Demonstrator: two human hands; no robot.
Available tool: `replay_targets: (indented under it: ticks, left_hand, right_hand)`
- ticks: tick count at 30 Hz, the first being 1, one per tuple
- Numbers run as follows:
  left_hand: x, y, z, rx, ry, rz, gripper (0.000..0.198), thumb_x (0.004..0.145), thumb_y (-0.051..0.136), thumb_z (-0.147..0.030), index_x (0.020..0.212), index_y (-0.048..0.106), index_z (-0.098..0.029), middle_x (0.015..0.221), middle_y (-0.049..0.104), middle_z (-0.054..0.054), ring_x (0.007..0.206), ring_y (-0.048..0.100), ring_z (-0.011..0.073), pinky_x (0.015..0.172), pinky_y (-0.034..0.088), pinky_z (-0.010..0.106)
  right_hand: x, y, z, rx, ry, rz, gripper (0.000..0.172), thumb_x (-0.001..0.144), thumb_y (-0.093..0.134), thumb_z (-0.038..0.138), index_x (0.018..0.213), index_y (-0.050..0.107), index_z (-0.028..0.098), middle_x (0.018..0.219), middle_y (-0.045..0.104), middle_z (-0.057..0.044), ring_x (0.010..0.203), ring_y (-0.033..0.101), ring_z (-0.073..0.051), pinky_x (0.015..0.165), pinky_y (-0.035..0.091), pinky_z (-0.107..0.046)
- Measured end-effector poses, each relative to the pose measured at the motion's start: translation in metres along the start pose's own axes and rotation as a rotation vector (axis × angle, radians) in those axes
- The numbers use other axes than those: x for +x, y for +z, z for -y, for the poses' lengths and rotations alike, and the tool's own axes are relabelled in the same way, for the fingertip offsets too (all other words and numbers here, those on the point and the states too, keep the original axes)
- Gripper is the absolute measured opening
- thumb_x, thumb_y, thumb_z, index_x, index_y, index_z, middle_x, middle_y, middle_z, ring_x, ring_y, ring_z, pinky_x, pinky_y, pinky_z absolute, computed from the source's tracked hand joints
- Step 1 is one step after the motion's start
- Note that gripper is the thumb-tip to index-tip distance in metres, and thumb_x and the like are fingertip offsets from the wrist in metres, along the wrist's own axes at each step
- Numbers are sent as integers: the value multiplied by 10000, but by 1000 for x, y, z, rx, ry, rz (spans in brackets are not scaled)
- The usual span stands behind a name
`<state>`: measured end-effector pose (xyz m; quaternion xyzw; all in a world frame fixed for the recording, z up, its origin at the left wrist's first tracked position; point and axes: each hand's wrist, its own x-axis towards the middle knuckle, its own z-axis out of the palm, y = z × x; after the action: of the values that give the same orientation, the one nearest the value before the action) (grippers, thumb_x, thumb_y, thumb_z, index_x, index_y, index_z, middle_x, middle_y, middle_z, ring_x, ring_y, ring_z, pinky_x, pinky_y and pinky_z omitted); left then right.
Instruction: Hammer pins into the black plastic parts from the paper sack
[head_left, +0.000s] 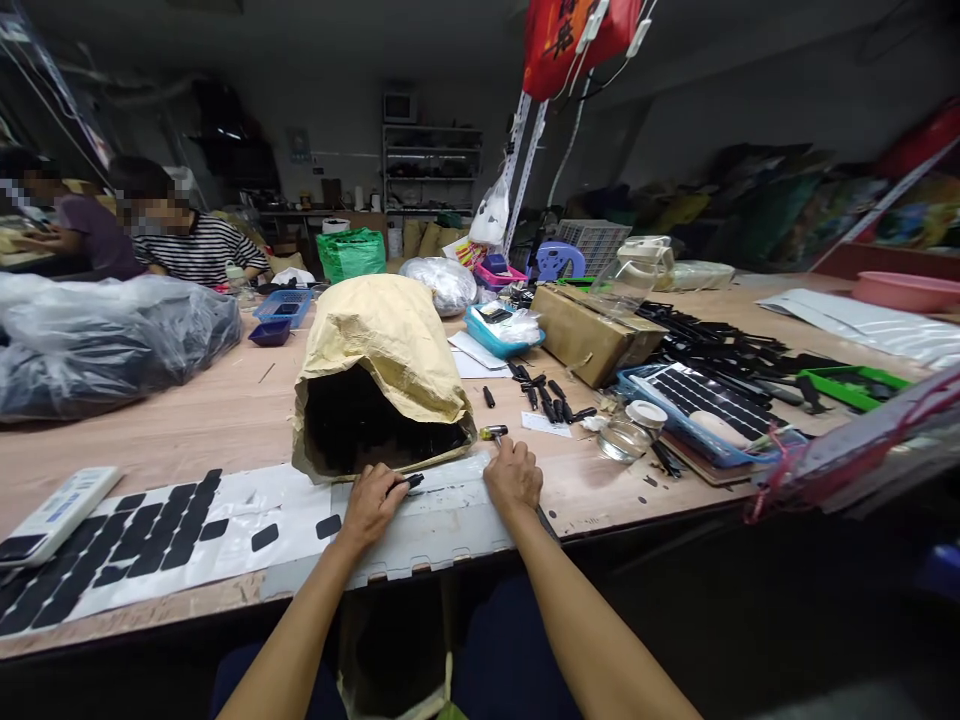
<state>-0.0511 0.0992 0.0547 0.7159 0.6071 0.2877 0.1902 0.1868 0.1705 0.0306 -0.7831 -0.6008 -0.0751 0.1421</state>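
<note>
My left hand (369,508) is closed around a small black cylindrical piece (409,482), whose end sticks out to the right over a grey-white board (450,515). My right hand (514,476) grips a small hammer (493,432). Its head, with a yellowish end, shows beyond the fist, and the dark handle comes out below the palm. Just behind my left hand lies a big tan paper sack (382,330), its dark mouth facing me. Beyond my right hand, several similar black pieces (553,405) are scattered, some near a white paper slip (545,425).
A white sheet with black rounded stickers (180,530) and a white device (60,515) lie left. At right are a cardboard box (592,335), a glass jar (624,440) and a blue tray (697,415). Plastic-wrapped bundles (112,340) stand far left, near a seated person (199,245).
</note>
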Motion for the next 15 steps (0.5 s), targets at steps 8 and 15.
replay_targets:
  ticks: [8,15]
  left_hand:
    - [-116,31,-53,-294,96,474,321,938,411,-490,1069,633,-299,914,690,33,843,621,204,824,431,313]
    - [-135,105,15,-163,-537,611,431,859,452,-493,1172,633,-259,1204,670,80,1177,574,292,982,425,389]
  right_hand:
    - [-3,-3,-1,-6,-10,5,360,915,423,193,1246,556,145,1065,559,-147,968,540,-242,726,399,-319]
    - [-3,-1,-1,4,-11,-6,357,918,400,190,1236,555,141,1060,561,-141,962,538,-246,728,388,-327]
